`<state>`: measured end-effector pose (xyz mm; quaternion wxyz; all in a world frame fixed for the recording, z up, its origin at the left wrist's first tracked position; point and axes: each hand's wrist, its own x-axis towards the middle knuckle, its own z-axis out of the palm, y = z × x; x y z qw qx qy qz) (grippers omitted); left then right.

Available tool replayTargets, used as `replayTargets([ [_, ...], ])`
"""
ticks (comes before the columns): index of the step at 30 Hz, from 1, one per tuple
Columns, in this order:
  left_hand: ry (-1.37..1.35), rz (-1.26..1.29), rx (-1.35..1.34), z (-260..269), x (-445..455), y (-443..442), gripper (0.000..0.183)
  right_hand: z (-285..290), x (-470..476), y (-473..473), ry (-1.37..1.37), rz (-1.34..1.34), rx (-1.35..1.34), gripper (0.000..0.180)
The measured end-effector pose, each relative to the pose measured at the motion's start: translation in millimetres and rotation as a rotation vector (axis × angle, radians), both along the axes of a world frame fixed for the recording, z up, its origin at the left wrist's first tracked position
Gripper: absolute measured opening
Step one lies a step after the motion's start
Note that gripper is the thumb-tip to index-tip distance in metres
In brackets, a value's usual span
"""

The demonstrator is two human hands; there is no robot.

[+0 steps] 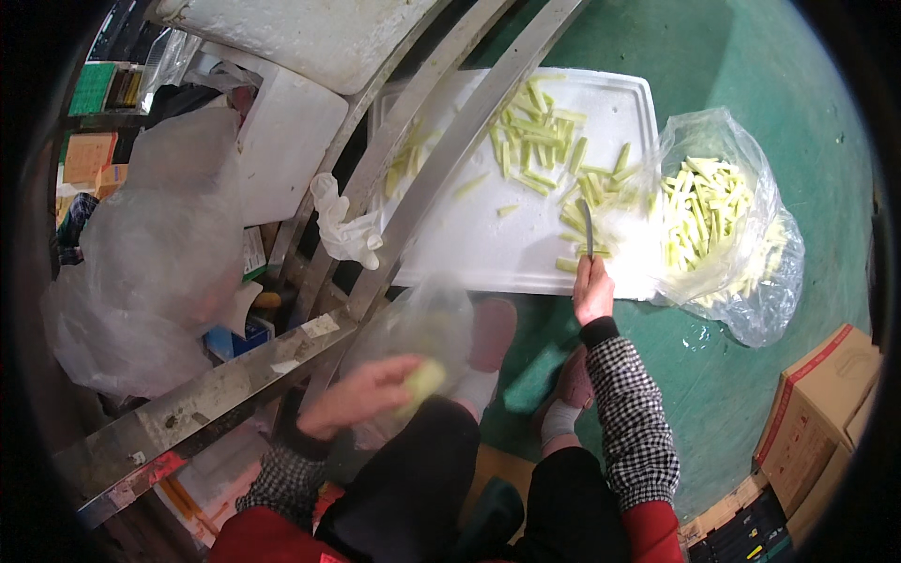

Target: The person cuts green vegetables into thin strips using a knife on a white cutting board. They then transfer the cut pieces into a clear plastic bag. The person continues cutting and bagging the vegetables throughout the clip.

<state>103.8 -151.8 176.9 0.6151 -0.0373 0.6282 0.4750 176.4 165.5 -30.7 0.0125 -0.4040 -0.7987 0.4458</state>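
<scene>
My right hand (595, 288) grips a knife (589, 229), its blade pointing away from me over a white foam board (486, 246). Pale green vegetable strips (542, 134) are scattered across that board, and some lie around the blade. Blurred by motion, my left hand (359, 394) holds a pale green vegetable piece (426, 378) above my thigh. Behind that piece sits a translucent plastic bag (429, 310); what it holds is unclear. At the board's right edge, a clear plastic bag (767, 295) lies open, filled with cut vegetable strips (704, 211).
A metal frame (450, 151) crosses over the board's left part, with a white glove (345, 222) hanging on it. Large plastic bags (155, 260) and white foam boxes (288, 134) crowd the left. Cardboard boxes (809, 415) stand on the green floor (704, 415) at lower right.
</scene>
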Motion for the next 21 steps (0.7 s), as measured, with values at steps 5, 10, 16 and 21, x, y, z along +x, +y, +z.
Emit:
replayTargets([
  [5,0.485,0.164,0.293,-77,-63,109,0.060,29,-7,-21,0.117,0.002,-0.070,0.028],
  [10,0.987,0.193,0.285,-169,-79,190,0.041,39,-12,-14,0.105,0.070,-0.008,0.023],
  [16,1.162,0.178,0.247,-204,-71,204,0.035,35,-21,-16,0.063,0.247,0.170,0.023],
  [21,1.243,0.169,0.241,-208,-69,201,0.033,32,-30,-19,-0.015,0.345,0.251,0.025],
])
